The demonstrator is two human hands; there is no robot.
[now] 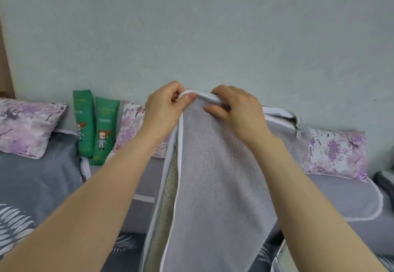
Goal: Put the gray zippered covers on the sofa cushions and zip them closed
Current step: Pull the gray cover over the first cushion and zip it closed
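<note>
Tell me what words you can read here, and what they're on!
Left green pack: pale letters near the top, too blurred to read.
Right green pack: pale letters near the top, also too blurred to read.
Gray cover: no writing visible.

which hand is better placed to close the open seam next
Left, probably. The left hand pinches the cover at the corner directly above the open seam, while the right hand grips the top edge away from it and can steady it. No zipper pull shows.
</note>
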